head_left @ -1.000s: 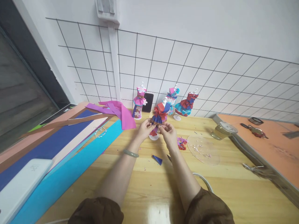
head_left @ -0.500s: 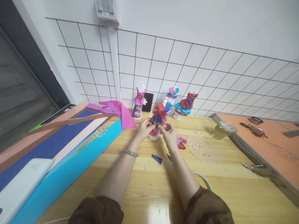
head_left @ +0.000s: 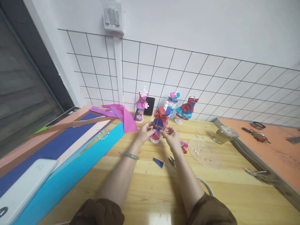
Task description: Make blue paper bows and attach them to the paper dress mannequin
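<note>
standing between left fingers [head_left: 149, 128] and right fingers [head_left: 169, 132] is 1 red-blue mannequin [head_left: 161, 120].

One pink-and-purple paper-dressed mini mannequin [head_left: 142, 103], one pink-and-pale-blue mini mannequin [head_left: 172, 99], one red-and-turquoise mini mannequin [head_left: 189, 107] and one red-and-navy mini mannequin [head_left: 160, 119] made four in all. One bare left hand [head_left: 144, 133] and one bare right hand [head_left: 172, 136] made two. There were two brown cloth sleeves [head_left: 99, 212], one pale green bangle [head_left: 131, 155], one black rectangular phone [head_left: 150, 107], one clear round disc [head_left: 216, 157], one squat lidded jar of yellowish liquid [head_left: 222, 137], one navy folded paper wedge [head_left: 158, 162], one white oblong case [head_left: 30, 181] and one broad turquoise paper sheet [head_left: 89, 162]. Two dark pointed blades [head_left: 172, 162] showed. The tiny pale bits [head_left: 199, 152] were too small to count.
</note>
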`<state>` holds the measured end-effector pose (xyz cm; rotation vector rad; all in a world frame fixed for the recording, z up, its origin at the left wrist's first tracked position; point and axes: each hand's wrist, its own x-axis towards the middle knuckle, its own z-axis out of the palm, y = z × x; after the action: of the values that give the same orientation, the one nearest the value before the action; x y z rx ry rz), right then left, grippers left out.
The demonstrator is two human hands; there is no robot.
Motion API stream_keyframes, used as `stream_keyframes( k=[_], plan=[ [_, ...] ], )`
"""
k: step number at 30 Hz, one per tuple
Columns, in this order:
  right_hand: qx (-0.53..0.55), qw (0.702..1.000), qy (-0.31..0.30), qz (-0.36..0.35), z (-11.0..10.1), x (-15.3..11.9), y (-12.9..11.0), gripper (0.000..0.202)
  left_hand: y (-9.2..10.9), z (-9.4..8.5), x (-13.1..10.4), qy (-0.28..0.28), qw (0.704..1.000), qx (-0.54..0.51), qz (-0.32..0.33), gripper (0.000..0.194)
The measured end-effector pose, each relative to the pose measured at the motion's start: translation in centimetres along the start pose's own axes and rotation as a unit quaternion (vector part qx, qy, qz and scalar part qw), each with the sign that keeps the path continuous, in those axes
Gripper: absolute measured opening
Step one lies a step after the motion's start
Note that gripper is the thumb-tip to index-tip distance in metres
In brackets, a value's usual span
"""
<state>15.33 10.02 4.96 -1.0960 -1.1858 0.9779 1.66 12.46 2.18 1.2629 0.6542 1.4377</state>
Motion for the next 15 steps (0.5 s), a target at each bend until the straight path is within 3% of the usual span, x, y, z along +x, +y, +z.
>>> stream_keyframes(
  k=[9, 15],
  plan=[
    [-0.078, 0.994, 0.035, -0.065, 0.4, 0.5, 1.6, 0.042, 0.5, 0.5, -0.1, -0.011, 1.0, -0.003, -0.027, 0.033],
    [-0.076, 0.994, 0.051, -0.067, 0.5, 0.6, 1.9, 0.039, 0.2, 0.3, 0.0, -0.014, 1.0, -0.004, -0.024, 0.033]
  ],
)
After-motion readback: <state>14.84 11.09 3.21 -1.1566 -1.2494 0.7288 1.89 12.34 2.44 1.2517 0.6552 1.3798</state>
